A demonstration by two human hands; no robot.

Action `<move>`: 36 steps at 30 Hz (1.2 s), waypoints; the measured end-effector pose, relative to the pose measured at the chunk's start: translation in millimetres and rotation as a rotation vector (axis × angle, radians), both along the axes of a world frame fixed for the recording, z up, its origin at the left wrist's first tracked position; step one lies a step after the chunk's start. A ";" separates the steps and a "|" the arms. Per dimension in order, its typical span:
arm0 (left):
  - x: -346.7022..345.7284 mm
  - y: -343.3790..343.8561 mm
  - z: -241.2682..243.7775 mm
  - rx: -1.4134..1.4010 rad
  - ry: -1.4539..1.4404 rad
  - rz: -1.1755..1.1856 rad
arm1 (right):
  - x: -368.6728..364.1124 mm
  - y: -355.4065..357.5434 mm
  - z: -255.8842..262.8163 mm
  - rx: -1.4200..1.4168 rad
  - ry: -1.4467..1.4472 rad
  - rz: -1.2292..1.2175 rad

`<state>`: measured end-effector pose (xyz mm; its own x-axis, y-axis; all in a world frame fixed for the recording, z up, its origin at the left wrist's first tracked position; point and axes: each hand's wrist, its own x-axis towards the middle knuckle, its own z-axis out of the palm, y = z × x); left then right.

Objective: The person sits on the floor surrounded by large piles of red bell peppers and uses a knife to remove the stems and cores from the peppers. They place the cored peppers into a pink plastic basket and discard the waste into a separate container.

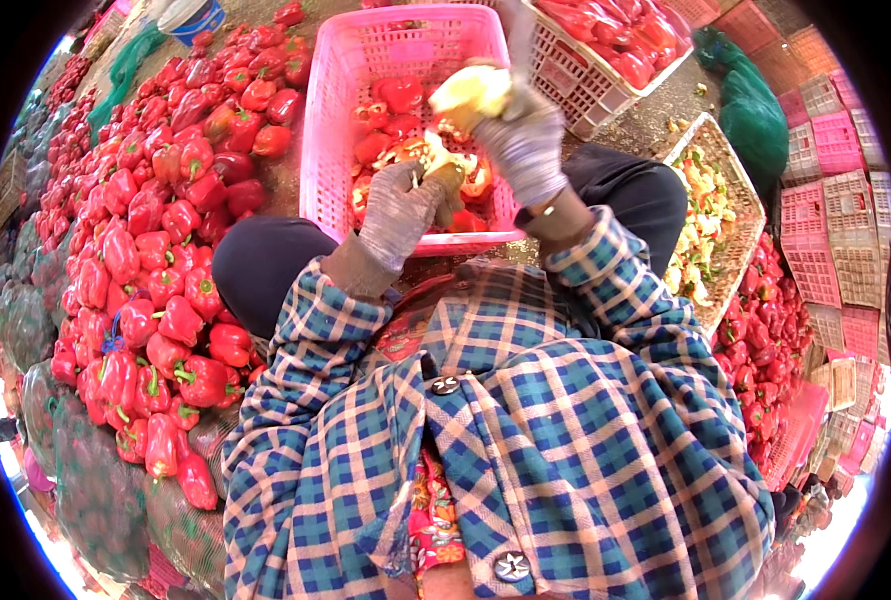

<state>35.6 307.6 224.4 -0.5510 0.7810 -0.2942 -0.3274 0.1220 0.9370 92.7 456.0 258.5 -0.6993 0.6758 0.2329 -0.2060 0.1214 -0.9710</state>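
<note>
My left hand [408, 206], in a grey knit glove, is over the near side of a pink plastic basket [315, 135]. Its fingers curl beside pale cut pepper flesh [438, 154]; whether they grip it is unclear. My right hand [524, 142], gloved too, is raised above the basket's right side. It is closed around a blurred pale yellow piece [472, 91] that looks like a pepper core. From that fist a blurred grey strip, apparently a knife blade [520, 37], points away from me. Inside the basket lie whole-looking and cut red peppers [400, 94].
Red bell peppers [179, 217] are heaped at left, with filled net sacks [93, 480] behind. A crate of red peppers [588, 90] stands at upper right. Pepper cores fill a shallow tray [738, 259] beside my right knee [652, 195]. Stacked crates [809, 232] line the right.
</note>
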 end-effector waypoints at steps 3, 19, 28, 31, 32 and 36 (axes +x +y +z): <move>-17.4 3.5 -8.6 0.084 -0.114 0.096 | 25.5 63.7 12.1 0.090 -0.083 -0.157; -123.7 -286.5 -53.3 -0.905 1.257 0.496 | 77.8 85.3 -30.6 0.085 -0.488 -0.042; -96.5 -377.2 -79.1 -1.695 0.931 0.545 | 49.9 36.9 -1.8 0.125 -0.630 0.246; -123.9 -351.8 -69.6 -1.818 0.874 0.491 | 48.7 30.5 3.8 0.103 -0.686 0.302; -133.6 -345.8 -64.8 -1.888 0.800 0.404 | 48.7 29.0 0.8 0.116 -0.685 0.334; -139.0 -346.2 -51.9 -1.848 0.735 0.377 | 51.3 21.4 -2.0 0.252 -0.795 0.388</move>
<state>-103.4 -38.5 172.5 -0.9461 -0.2939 -0.1358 -0.2511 0.9309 -0.2653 144.0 477.4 256.5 -0.8840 0.3545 -0.3048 0.4400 0.4105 -0.7987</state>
